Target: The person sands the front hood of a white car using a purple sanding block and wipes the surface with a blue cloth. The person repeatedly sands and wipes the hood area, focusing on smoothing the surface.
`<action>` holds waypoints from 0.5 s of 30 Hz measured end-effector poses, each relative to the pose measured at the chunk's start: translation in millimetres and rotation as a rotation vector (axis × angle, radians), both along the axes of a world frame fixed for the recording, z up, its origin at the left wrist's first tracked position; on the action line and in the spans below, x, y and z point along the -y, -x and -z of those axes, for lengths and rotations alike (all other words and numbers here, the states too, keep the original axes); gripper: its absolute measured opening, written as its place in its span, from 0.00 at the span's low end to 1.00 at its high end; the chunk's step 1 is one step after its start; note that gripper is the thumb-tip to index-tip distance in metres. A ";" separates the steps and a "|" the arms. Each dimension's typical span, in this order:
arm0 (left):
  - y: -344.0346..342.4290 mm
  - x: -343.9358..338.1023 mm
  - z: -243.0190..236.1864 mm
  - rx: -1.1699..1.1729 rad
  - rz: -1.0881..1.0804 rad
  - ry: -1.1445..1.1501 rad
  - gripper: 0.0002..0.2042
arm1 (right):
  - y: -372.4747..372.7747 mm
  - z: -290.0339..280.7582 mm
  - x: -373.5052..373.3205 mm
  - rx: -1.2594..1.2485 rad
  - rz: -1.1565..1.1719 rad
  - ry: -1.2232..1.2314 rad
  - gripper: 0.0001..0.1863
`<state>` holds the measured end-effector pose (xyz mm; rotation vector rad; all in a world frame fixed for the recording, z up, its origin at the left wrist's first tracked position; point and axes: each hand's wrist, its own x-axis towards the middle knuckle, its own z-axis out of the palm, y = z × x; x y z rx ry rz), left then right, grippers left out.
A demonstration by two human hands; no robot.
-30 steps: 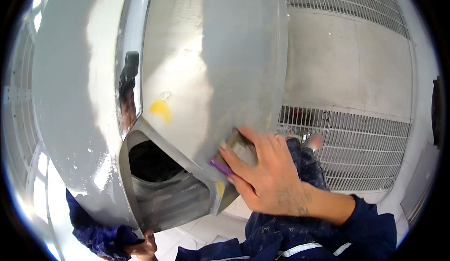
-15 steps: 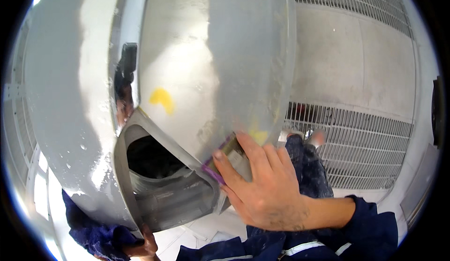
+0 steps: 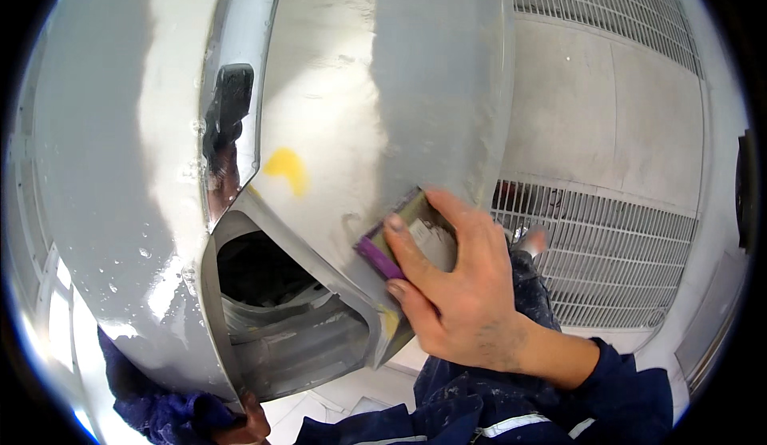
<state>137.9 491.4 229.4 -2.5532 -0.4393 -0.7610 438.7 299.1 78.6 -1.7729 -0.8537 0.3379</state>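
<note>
A purple-edged sanding block [image 3: 380,257] is in my right hand [image 3: 467,285]. My fingers and thumb grip its sides, and it lies tilted on the grey and whitish car body panel [image 3: 319,85]. Just below it is the panel's lower corner, beside a recessed opening [image 3: 296,341] with a dark hole. At the lower left, my left hand [image 3: 249,423] is by the bottom edge of the bodywork, its fingers curled and partly hidden. A blue cloth [image 3: 180,415] is bunched in it.
A yellow patch [image 3: 286,170] marks the panel. Left of it runs a glossy strip with a black recess [image 3: 232,93]. Wet drops dot the grey panel [image 3: 96,165] farther left. Floor gratings [image 3: 615,253] lie to the right, and my shoe [image 3: 534,241] rests near one.
My right hand has slid the sanding block up the panel, uncovering a yellow patch at the lower corner. The view has shifted slightly. My left hand stays by the bottom edge.
</note>
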 end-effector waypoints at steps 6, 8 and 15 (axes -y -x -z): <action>-0.7 -2.4 1.2 0.002 -0.008 0.006 0.48 | -10.7 2.3 7.6 0.013 -0.038 0.046 0.28; -0.2 -0.8 0.0 -0.002 -0.014 0.005 0.48 | -9.3 8.9 0.4 0.134 0.016 0.044 0.30; 1.4 -0.8 -3.0 -0.007 -0.023 0.013 0.46 | -17.5 11.1 9.8 0.111 0.011 0.113 0.31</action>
